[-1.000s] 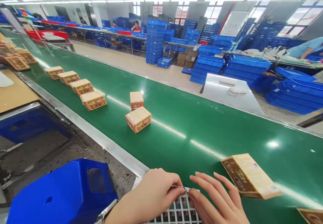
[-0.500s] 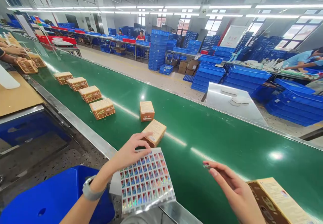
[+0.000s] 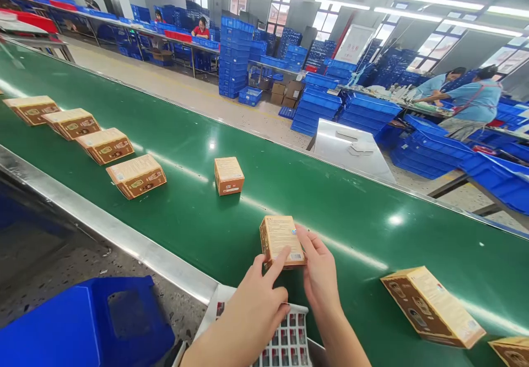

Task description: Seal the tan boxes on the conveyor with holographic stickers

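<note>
A brown and cream carton sits on the green conveyor belt in front of me, its printed face up. My left hand reaches over it, with fingertips on its top and near side. Below that hand is a sheet of small stickers, apparently held at its edge by the thumb and curled fingers; the hand hides much of it. My right hand is at the carton's right side, fingers closed against it. By its fingertips a small shiny sticker shows on the top face.
Another carton stands just beyond, and several more line the belt at left. At right lies a carton with a sticker. A blue bin is at lower left. People work at tables across the aisle.
My right hand has moved left to the carton, bringing the small sticker to its top. The carton is turned and further right in view; the left hand and sheet moved with it. My view has shifted right.
</note>
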`<state>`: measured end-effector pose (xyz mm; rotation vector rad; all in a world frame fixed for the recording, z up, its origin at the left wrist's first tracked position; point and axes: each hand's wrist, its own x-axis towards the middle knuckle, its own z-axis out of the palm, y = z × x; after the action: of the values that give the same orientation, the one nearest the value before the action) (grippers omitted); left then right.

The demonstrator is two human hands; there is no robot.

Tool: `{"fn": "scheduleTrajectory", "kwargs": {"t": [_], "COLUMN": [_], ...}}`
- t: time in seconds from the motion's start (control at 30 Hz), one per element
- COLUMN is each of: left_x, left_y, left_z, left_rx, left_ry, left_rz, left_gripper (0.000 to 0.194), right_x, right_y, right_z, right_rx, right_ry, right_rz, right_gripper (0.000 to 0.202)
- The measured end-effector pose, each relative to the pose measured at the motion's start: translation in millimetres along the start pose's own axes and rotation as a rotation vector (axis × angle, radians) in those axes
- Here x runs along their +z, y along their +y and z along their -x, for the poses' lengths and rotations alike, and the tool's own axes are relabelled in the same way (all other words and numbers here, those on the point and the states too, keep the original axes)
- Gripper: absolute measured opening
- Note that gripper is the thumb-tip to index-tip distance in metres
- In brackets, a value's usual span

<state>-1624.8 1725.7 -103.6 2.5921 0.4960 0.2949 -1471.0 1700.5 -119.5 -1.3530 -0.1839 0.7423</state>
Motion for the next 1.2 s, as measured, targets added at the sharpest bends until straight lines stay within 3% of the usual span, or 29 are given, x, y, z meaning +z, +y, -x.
{"fn": "scheduleTrajectory", "kwargs": {"t": [0.23,0.43,0.63,0.73,0.83,0.93,1.07,1.13,1.2], "left_x": [15.0,21.6,25.1,12.3,-6.6,-21.8,-31.2,-35.5,-42.6], "left_y": [11.9,21.6,28.3,24.7,16.3,7.2,-4.2,-9.8,-14.0], "left_z": [-8.5,-13.9,-20.7,-14.0,3.1,23.5,44.3,51.7,57.2], "left_rx": [0.024,0.057,0.091,0.095,0.000,-0.126,-0.343,-0.415,-0.437], "left_ry": [-0.001,-0.007,-0.014,-0.018,0.022,0.053,0.000,-0.016,-0.016], "left_rz": [-0.093,-0.117,-0.047,0.090,0.209,0.236,0.311,0.341,0.378], "left_gripper": [0.013,0.011,0.013,0.013,0.014,0.021,0.010,0.010,0.007], "right_x": [-4.8,-20.8,-48.0,-53.8,-27.5,32.0,110.2,127.2,125.4], "right_y": [-0.1,-2.6,-26.8,-47.7,-66.9,-71.1,-55.3,-47.0,-40.5], "right_z": [2.0,1.2,-21.3,-39.2,-48.2,-51.3,-61.4,-65.9,-64.6], "right_rx": [-0.042,-0.214,-0.221,-0.233,-0.369,-0.515,-0.505,-0.504,-0.509], "right_ry": [0.113,0.108,0.076,0.019,-0.011,-0.170,-0.325,-0.321,-0.304], "right_rz": [0.044,0.338,0.556,0.638,0.714,0.881,1.070,1.125,1.178], "right_gripper": [0.046,0.039,0.059,0.048,0.042,0.052,0.081,0.091,0.095]}}
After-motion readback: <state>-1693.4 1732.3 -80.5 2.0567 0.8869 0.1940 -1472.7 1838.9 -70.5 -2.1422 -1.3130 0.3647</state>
